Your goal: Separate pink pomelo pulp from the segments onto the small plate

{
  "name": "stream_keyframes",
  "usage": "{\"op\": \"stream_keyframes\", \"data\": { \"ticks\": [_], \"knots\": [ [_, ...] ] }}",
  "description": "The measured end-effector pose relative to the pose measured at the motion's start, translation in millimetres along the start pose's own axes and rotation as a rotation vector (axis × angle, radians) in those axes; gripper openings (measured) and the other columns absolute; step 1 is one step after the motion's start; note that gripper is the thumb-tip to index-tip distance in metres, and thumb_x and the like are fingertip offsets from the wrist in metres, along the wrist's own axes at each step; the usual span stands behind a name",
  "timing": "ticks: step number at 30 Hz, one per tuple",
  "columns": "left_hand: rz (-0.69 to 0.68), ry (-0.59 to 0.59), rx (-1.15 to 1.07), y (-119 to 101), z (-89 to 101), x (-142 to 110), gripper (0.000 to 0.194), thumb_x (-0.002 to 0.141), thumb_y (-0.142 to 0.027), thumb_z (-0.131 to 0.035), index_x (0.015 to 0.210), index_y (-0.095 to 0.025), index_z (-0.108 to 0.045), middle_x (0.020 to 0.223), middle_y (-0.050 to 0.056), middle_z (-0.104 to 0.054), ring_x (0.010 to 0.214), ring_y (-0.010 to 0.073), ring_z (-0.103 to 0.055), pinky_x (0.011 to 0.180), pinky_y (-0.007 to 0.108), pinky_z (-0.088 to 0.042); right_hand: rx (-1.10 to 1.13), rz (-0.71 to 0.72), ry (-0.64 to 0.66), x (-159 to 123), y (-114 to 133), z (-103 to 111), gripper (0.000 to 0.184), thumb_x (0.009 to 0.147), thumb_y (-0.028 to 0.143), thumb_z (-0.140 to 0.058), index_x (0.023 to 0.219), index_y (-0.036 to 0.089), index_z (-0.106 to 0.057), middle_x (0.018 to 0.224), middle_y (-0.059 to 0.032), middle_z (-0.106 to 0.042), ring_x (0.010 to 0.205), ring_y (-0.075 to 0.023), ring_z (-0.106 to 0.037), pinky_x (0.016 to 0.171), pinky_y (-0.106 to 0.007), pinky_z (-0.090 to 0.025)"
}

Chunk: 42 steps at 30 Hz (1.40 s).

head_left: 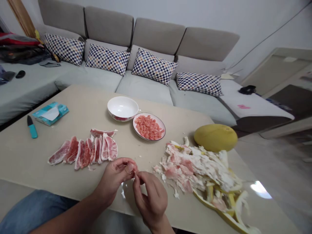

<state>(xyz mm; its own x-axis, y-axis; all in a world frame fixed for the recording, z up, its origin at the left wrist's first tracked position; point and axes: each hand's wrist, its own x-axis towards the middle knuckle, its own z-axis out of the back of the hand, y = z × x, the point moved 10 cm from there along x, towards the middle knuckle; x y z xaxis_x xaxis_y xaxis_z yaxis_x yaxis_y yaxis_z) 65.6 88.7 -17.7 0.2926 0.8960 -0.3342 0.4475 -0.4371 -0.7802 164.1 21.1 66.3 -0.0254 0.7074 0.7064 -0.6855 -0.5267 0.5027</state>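
My left hand point(119, 175) is closed around a small pink piece of pomelo flesh, mostly hidden by the fingers. Fingertips of my right hand point(152, 193) pinch at the same piece, close against the left fingers. To the left lie several pomelo segments point(86, 152) in their pale skins, side by side on the table. Beyond my hands, a plate point(162, 125) with a dark rim bears a heap of peeled pomelo flesh point(148, 127). On the right spreads a pile of white and pink membrane scraps point(185, 165) with yellow peel point(219, 209).
A white bowl point(123, 107) stands behind the plate. A whole yellow pomelo point(215, 137) sits past the scraps. At the left are a tissue pack point(50, 113) and a knife point(32, 127) with a teal handle. A grey sofa point(143, 87) with patterned cushions runs behind the table point(83, 94).
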Motion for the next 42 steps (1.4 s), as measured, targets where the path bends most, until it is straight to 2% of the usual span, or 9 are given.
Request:
{"op": "stream_keyframes", "data": {
  "ticks": [4,8,19,23,25,27,30,36,42],
  "knots": [
    [-0.044,-0.091,-0.179,-13,15.0,8,0.014,0.077,-0.026,-0.075,0.084,-0.016,-0.068,0.084,0.000,-0.065,0.083,0.0103,-0.063,0.089,0.025,-0.052,0.064,0.044,0.034,-14,16,-9,0.036,0.079,-0.001,-0.060,0.108,0.020,-0.059,0.078,-0.0069,-0.070,0.068,-0.0203,-0.065,0.062,-0.031,-0.054],
    [0.053,-0.048,-0.244,-6,14.6,10,0.012,0.081,-0.024,-0.071,0.089,-0.017,-0.068,0.089,0.001,-0.067,0.092,0.0126,-0.066,0.096,0.026,-0.051,0.117,-0.040,0.036,-20,3,-4,0.042,0.080,-0.002,-0.057,0.114,0.024,-0.059,0.086,-0.0062,-0.071,0.077,-0.0213,-0.067,0.069,-0.033,-0.056],
    [0.103,0.146,-0.242,-3,-6.2,3,0.027,0.085,-0.022,-0.067,0.111,-0.015,-0.062,0.089,0.005,-0.068,0.093,0.0169,-0.068,0.097,0.032,-0.049,-0.379,-0.196,-0.063,-14,-93,83,0.018,0.088,0.023,-0.057,0.103,0.022,-0.069,0.105,-0.0108,-0.069,0.099,-0.0270,-0.063,0.089,-0.046,-0.048],
    [0.119,0.209,-0.224,-4,-13.8,-1,0.030,0.084,-0.024,-0.068,0.113,-0.017,-0.060,0.086,0.003,-0.065,0.092,0.0172,-0.067,0.090,0.031,-0.050,-0.503,-0.273,-0.098,-12,-112,103,0.021,0.085,0.036,-0.061,0.078,0.018,-0.067,0.092,-0.0126,-0.066,0.092,-0.0291,-0.062,0.081,-0.045,-0.049],
    [0.112,0.211,-0.208,-5,-14.6,-1,0.029,0.083,-0.023,-0.069,0.110,-0.017,-0.061,0.086,0.003,-0.064,0.091,0.0161,-0.066,0.087,0.029,-0.050,-0.527,-0.302,-0.097,-10,-114,105,0.024,0.085,0.039,-0.060,0.076,0.018,-0.065,0.091,-0.0131,-0.063,0.092,-0.0302,-0.060,0.079,-0.045,-0.048],
    [0.101,0.201,-0.170,-4,-13.8,-2,0.025,0.081,-0.024,-0.072,0.103,-0.016,-0.063,0.087,0.004,-0.065,0.088,0.0150,-0.065,0.086,0.028,-0.049,-0.458,-0.341,-0.062,-7,-113,99,0.023,0.086,0.039,-0.057,0.091,0.018,-0.066,0.099,-0.0138,-0.063,0.095,-0.0301,-0.059,0.080,-0.046,-0.048],
    [0.069,0.185,-0.063,-4,-12.9,-1,0.022,0.077,-0.027,-0.075,0.092,-0.016,-0.064,0.083,0.003,-0.065,0.083,0.0137,-0.064,0.082,0.027,-0.048,-0.148,-0.458,0.061,-5,-104,71,0.026,0.088,0.037,-0.057,0.108,0.021,-0.062,0.105,-0.0114,-0.063,0.088,-0.0242,-0.062,0.073,-0.038,-0.052],
    [-0.039,0.213,0.173,-9,-18.2,-3,0.022,0.074,-0.030,-0.076,0.086,-0.016,-0.064,0.077,0.001,-0.066,0.075,0.0133,-0.059,0.073,0.024,-0.045,0.445,-0.628,0.332,1,-54,-1,0.026,0.081,0.032,-0.067,0.105,0.023,-0.065,0.092,-0.0053,-0.066,0.072,-0.0174,-0.064,0.060,-0.026,-0.052],
    [-0.004,0.242,0.215,-6,-21.2,-4,0.020,0.077,-0.030,-0.074,0.092,-0.017,-0.068,0.087,0.003,-0.069,0.085,0.0158,-0.063,0.079,0.025,-0.047,0.512,-0.679,0.311,4,-55,-14,0.013,0.082,0.032,-0.067,0.090,0.022,-0.068,0.090,-0.0052,-0.063,0.070,-0.0158,-0.061,0.058,-0.025,-0.050]
  ]
}}
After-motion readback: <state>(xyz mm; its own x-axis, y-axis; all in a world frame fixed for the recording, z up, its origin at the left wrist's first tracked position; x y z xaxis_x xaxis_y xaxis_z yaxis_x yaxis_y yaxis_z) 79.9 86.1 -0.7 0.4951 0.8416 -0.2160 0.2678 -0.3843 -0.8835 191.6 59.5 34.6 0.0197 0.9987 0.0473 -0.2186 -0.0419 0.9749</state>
